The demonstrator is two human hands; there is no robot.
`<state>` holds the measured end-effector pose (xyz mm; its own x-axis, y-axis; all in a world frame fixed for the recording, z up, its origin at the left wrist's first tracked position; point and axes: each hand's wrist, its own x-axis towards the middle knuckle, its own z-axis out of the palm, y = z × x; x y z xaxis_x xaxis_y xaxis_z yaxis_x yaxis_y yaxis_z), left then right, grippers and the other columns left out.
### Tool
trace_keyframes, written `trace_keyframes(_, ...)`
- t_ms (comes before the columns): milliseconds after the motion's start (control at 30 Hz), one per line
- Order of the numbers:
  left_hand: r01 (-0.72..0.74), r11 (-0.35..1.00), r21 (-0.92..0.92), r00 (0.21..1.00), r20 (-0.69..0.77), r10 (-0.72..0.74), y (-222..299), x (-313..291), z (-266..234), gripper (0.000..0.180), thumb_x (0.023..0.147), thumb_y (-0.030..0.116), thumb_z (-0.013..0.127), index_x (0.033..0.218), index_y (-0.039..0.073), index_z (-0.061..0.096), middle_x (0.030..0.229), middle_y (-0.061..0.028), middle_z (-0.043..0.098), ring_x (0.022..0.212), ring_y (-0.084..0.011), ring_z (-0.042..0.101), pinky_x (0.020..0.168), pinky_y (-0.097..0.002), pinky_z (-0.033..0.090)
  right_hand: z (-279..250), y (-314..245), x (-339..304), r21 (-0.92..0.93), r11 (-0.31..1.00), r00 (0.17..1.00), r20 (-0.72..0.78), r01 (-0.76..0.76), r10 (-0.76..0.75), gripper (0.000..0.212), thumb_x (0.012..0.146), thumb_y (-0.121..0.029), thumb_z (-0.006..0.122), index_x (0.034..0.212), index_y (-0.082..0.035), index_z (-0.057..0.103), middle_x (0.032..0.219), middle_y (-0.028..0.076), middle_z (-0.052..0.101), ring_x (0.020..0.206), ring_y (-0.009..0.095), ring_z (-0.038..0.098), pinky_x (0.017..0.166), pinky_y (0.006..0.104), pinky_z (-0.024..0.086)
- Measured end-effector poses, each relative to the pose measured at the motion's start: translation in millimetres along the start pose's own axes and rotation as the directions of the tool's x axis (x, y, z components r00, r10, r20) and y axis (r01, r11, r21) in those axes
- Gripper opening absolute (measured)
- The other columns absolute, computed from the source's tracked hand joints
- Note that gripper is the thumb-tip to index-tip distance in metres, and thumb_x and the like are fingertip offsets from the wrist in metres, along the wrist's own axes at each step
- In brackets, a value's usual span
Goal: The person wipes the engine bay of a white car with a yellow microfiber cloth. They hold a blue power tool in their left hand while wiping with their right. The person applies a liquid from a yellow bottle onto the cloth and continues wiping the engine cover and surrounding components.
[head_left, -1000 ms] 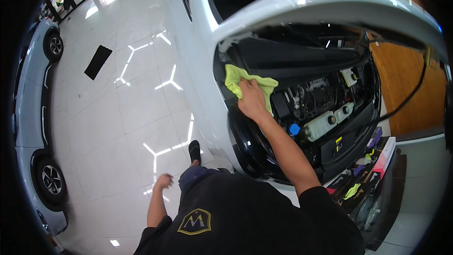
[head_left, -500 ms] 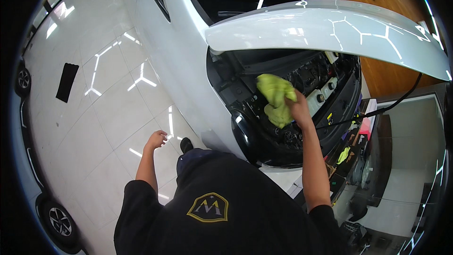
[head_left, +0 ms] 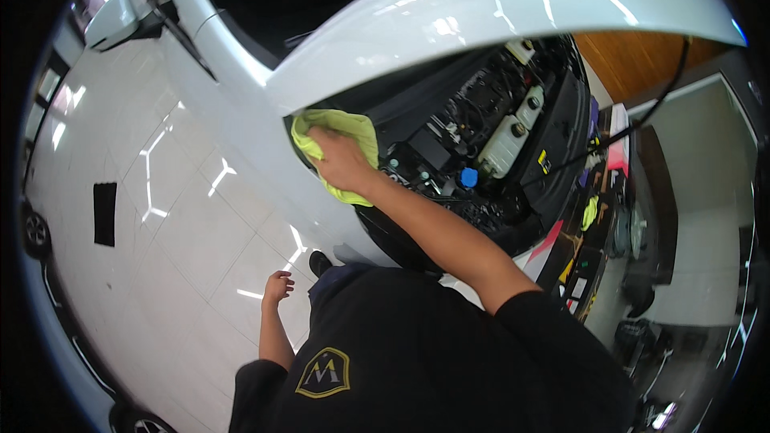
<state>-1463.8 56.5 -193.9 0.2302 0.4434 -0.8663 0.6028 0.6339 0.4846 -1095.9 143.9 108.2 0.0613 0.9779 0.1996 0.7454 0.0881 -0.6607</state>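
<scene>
My right hand presses a yellow-green microfiber cloth against the rear corner of a car's engine bay, at the inner edge of the white fender. Its fingers are bent into the cloth and partly hidden by it. The raised white hood arches above this spot. To the right of the cloth lie dark engine parts, a blue cap and a pale plastic reservoir. My left hand hangs low beside my body over the tiled floor, holding nothing, with its fingers loosely bent and apart.
A dark strut runs to the hood's right end. Several items, including another yellow-green cloth, lie beyond the car's front. On the left are the side mirror, a black mat and another car's wheel.
My right hand has carried the cloth left and back, from above the engine to the bay's edge by the fender. The head view has shifted too. My left hand remains low and without anything.
</scene>
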Motion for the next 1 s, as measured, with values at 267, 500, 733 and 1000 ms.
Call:
trace_keyframes(267,0.105,0.994,-0.027,0.994,0.021,-0.105,-46,-32,-9,0.031,0.096,0.012,0.051,0.125,0.005,0.06,0.099,-0.0151,0.073,0.078,-0.028,0.072,0.064,-0.047,0.057,-56,14,-88,0.035,0.999,0.996,0.076,-0.041,0.038,0.054,0.072,0.008,0.059,0.124,-0.007,0.063,0.116,0.021,0.07,0.106,0.044,0.065,0.09,0.0455,0.054)
trace_keyframes(500,0.037,0.999,-0.006,0.996,-0.078,-0.037,-31,-72,-35,0.036,0.094,0.011,0.049,0.127,0.004,0.061,0.101,-0.0149,0.074,0.078,-0.0248,0.071,0.066,-0.0418,0.057,-174,50,-125,0.442,0.839,0.716,-0.468,-0.318,0.518,0.019,0.092,-0.007,0.071,0.109,0.0,0.067,0.095,0.011,0.073,0.085,0.02,0.069,0.078,0.0356,0.055)
trace_keyframes(733,0.003,1.0,0.016,0.979,-0.202,0.001,-19,-96,-44,0.036,0.093,0.009,0.047,0.126,0.004,0.062,0.1,-0.015,0.074,0.078,-0.0231,0.071,0.063,-0.0374,0.055,-87,44,-54,0.909,0.411,0.407,-0.4,0.066,0.821,0.043,0.101,-0.014,0.064,0.139,0.0,0.05,0.126,0.014,0.062,0.113,0.024,0.06,0.098,0.0388,0.049)
trace_keyframes(1000,-0.008,0.928,-0.372,0.999,0.029,0.021,-89,-108,-63,0.035,0.093,0.003,0.049,0.127,0.002,0.058,0.103,-0.0194,0.073,0.077,-0.0275,0.073,0.055,-0.0376,0.057,-5,71,52,0.867,0.498,-0.047,-0.498,-0.01,0.866,0.058,0.104,-0.011,0.058,0.154,0.002,0.033,0.145,0.019,0.053,0.129,0.03,0.055,0.11,0.0363,0.042)
